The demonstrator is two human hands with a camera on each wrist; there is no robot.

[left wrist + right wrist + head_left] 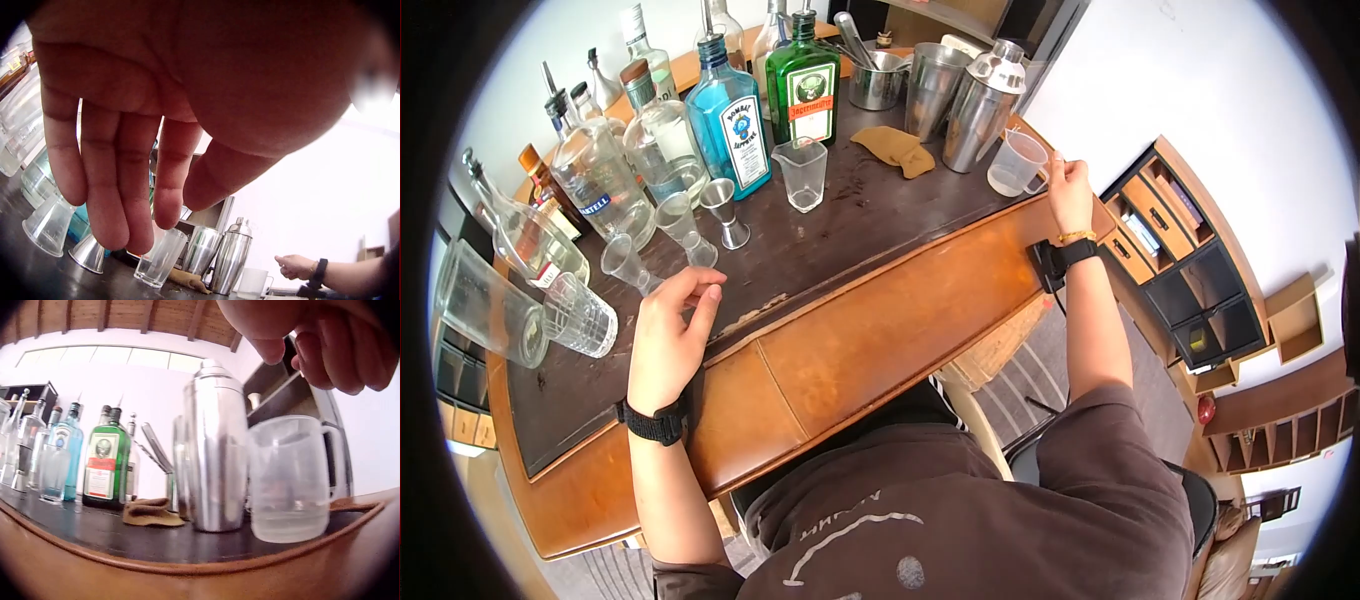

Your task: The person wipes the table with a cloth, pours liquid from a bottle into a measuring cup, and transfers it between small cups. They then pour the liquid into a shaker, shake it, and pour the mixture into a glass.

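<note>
My left hand [671,335] hovers over the front left of the table, its fingers loosely bent and nothing in them. Beyond its fingertips are a clear plastic jigger [622,260] and a steel jigger [722,214]. At the far right, my right hand [1070,195] is raised beside the handle of a clear plastic measuring cup [1017,163]. Seen from the right wrist, the right fingers [353,353] curl loosely above that handle and hold nothing. A little clear liquid lies in the cup's bottom. A steel cocktail shaker [215,450] stands just left of it.
Several bottles, among them a blue one [728,120] and a green one [803,85], line the back. A square glass pitcher [804,178], a brown cloth [893,150] and a steel tin [932,90] stand mid-table. At left are a cut-glass tumbler [580,318] and a large mixing glass [485,300].
</note>
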